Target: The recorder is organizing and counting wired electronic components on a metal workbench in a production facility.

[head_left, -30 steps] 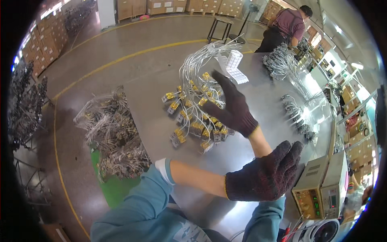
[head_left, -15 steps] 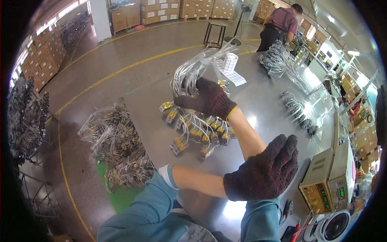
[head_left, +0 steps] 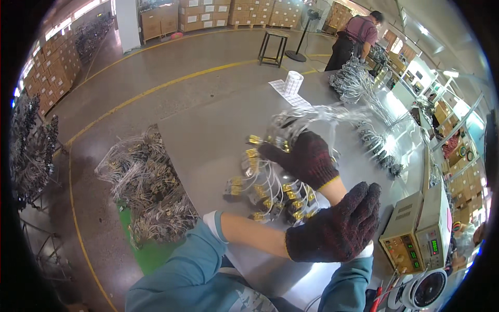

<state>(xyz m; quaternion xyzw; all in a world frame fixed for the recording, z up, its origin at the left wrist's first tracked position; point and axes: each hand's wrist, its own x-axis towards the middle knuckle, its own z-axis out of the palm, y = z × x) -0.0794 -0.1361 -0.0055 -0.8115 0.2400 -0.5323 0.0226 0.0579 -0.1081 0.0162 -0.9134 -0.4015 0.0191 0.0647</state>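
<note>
My right hand (head_left: 306, 161), in a dark red and black knitted glove, is closed around a bundle of clear and white wires (head_left: 301, 120). The bundle's loose ends trail off to the right, blurred. Below and left of that hand, small grey blocks with gold-coloured metal parts (head_left: 265, 200) hang or lie on the wires over the table. Crossing in front of my right forearm, my gloved left hand (head_left: 335, 229) points up and right. Its fingers are stretched out side by side, and nothing shows in them.
The metal table (head_left: 208, 125) carries a roll of white labels (head_left: 292, 83), and more wire bundles (head_left: 353, 80) at right. A bench meter with green digits (head_left: 413, 244) stands near right. Wire bundles heap (head_left: 150, 182) at left over something green. A stool (head_left: 273, 48) and a person (head_left: 353, 41) are beyond.
My right hand has moved right and nearer with the wire bundle. The wires' loose ends have swung to the right, and the blocks have shifted along. My left hand stays nearly in place.
</note>
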